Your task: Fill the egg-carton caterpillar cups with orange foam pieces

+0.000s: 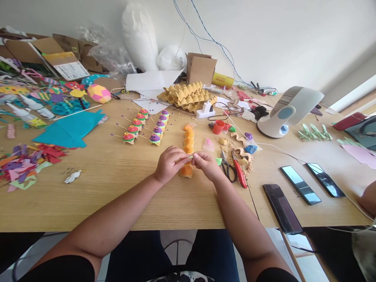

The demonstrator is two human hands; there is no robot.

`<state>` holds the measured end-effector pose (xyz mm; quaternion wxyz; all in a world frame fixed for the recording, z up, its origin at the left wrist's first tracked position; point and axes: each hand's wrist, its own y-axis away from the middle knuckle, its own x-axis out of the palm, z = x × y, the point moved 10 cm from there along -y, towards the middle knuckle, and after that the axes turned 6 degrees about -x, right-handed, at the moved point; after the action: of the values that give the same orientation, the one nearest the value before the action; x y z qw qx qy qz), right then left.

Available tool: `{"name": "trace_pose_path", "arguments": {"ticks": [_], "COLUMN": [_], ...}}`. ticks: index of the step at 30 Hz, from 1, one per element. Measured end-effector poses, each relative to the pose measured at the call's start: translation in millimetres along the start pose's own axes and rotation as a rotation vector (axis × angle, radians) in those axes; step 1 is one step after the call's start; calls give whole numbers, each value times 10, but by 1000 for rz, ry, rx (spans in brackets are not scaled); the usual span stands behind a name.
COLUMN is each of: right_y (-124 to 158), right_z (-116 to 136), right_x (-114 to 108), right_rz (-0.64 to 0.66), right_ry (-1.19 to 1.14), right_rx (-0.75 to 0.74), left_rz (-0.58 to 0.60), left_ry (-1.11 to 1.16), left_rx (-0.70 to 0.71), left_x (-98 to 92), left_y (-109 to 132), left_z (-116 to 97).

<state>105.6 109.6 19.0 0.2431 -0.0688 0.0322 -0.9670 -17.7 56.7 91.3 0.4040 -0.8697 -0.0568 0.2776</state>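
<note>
My left hand (pixel 171 163) and my right hand (pixel 208 164) meet at their fingertips, each closed in a pinch on a small green piece (pixel 190 157) that looks like soft clay. Directly beneath them lies an egg-carton strip (pixel 188 141) covered in orange, its middle partly hidden by my fingers. To the left stand two finished-looking carton caterpillars, one red and green (pixel 135 128), the other purple (pixel 159 129), both with thin pins sticking out. Black-handled scissors (pixel 229 167) and a red utility knife (pixel 240 172) rest just right of my right hand.
Egg cartons (pixel 188 96) are stacked at the back. A white fan (pixel 286 113) stands right, behind several phones (pixel 301 184). Blue-green felt (pixel 70 129) and paper scraps (pixel 26 164) lie left. A red cup (pixel 218 127) stands beyond my hands. Another person's arm (pixel 368 197) shows at right.
</note>
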Motion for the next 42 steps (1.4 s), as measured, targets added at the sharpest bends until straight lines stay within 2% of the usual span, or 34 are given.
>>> {"name": "trace_pose_path", "arguments": {"ticks": [2, 7, 16, 23, 30, 42], "right_y": [-2, -22, -6, 1, -5, -10], "right_z": [-63, -113, 60, -54, -35, -126], "right_x": [9, -116, -105, -46, -91, -108], "right_rz": [7, -83, -64, 39, -34, -55], "right_ry": [-61, -97, 197, 15, 52, -37], "right_rx": [42, 57, -44, 27, 17, 52], "left_rz": [12, 22, -2, -31, -10, -16], "left_ry": [-2, 33, 19, 47, 72, 57], "left_rx": [14, -25, 0, -28, -33, -42], "left_x": [20, 63, 78, 38, 81, 94], "left_y": [6, 16, 31, 12, 11, 31], "left_z": [-6, 42, 72, 116, 112, 122]}}
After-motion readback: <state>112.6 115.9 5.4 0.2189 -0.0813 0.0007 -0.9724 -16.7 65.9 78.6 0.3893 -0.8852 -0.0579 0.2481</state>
